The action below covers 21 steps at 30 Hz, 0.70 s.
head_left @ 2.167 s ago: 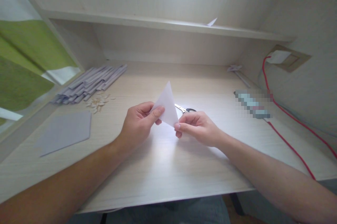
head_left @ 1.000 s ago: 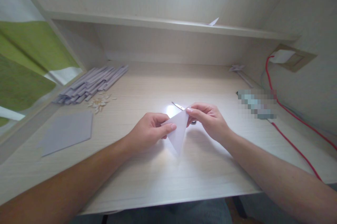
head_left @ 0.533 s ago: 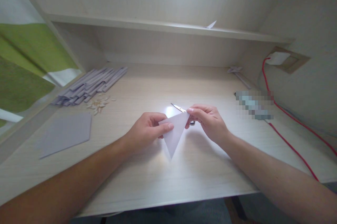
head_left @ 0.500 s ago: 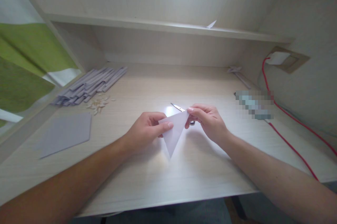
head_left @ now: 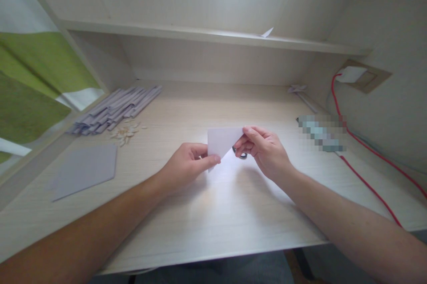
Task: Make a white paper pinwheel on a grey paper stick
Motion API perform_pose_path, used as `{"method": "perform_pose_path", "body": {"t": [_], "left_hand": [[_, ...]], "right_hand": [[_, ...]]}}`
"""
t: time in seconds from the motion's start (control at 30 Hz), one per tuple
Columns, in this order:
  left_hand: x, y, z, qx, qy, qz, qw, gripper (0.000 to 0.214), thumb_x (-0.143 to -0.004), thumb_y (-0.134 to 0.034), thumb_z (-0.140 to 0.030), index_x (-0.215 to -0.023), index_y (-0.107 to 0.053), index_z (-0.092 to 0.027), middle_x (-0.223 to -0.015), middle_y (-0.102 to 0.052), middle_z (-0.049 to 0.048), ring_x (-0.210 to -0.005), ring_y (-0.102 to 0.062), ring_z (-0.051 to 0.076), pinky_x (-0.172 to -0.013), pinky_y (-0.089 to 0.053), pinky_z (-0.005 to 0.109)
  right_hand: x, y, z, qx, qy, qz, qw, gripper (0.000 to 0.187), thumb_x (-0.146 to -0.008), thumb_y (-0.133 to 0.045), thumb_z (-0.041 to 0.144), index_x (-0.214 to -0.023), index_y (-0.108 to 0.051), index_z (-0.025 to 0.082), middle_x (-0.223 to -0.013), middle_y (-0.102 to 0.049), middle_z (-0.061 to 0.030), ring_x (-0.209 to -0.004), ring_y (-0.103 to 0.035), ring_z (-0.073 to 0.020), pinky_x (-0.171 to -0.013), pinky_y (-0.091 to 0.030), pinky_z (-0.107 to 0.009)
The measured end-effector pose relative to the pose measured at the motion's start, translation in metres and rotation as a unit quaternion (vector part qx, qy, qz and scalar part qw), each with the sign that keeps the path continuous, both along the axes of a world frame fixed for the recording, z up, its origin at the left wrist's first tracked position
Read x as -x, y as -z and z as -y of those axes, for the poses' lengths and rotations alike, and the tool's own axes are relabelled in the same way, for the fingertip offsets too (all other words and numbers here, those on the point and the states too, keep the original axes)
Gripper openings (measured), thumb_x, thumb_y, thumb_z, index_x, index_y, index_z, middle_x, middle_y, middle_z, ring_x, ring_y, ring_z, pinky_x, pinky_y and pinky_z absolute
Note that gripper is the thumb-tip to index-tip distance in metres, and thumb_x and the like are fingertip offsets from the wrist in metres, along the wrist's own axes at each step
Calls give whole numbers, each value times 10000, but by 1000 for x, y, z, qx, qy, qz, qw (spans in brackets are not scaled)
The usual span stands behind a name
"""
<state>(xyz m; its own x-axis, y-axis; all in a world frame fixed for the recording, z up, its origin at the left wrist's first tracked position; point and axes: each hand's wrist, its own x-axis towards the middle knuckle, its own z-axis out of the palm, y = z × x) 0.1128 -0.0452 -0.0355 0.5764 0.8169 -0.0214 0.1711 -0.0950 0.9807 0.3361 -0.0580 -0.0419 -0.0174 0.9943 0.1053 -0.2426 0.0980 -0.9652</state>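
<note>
A white triangular piece of paper (head_left: 222, 140) is held up between my two hands above the desk. My left hand (head_left: 192, 159) pinches its lower left part, thumb in front. At its upper right corner, my right hand (head_left: 262, 144) grips the paper between thumb and fingers. Behind the right fingers shows a handle of the scissors (head_left: 243, 156). Paper and fingers hide the blades, and I cannot tell whether the scissors rest on the desk or in the right hand.
Left on the desk (head_left: 200, 230) lie a paper stack (head_left: 86, 168), rolled paper sticks (head_left: 116, 108) and small pale pieces (head_left: 126, 132). A pixelated object (head_left: 320, 132) and red cable (head_left: 370, 186) lie right. A paper pinwheel-like piece (head_left: 296, 89) is behind; a paper scrap (head_left: 267, 33) sits on the shelf (head_left: 200, 34).
The paper has turned, its point swinging from straight down toward the lower left. My right hand has risen slightly with its corner. The scissors' blade is now hidden behind the paper.
</note>
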Motion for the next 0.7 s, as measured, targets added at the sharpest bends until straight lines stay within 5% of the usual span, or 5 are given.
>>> {"method": "perform_pose_path", "body": {"t": [0.23,0.7], "left_hand": [[-2,-2,2,-48,-27,0,998,252,-904,-641,-362,-773,-679,-150,-660,-551,-31,-637,-479,122,-621,-350,250],[1,-2,6,-66,20,-5,998,237,-932,-630,-332,-786,-686,-155,-714,-579,-24,-686,-490,127,-657,-344,260]], "right_hand": [[11,-4,12,27,-78,81,993,317,-814,-813,436,-740,-688,154,-710,-739,-31,-583,-693,-151,-620,-576,-303],[13,-5,16,-8,-76,120,990,276,-824,-803,396,-747,-689,157,-660,-700,-11,-565,-652,-138,-595,-530,-295]]}}
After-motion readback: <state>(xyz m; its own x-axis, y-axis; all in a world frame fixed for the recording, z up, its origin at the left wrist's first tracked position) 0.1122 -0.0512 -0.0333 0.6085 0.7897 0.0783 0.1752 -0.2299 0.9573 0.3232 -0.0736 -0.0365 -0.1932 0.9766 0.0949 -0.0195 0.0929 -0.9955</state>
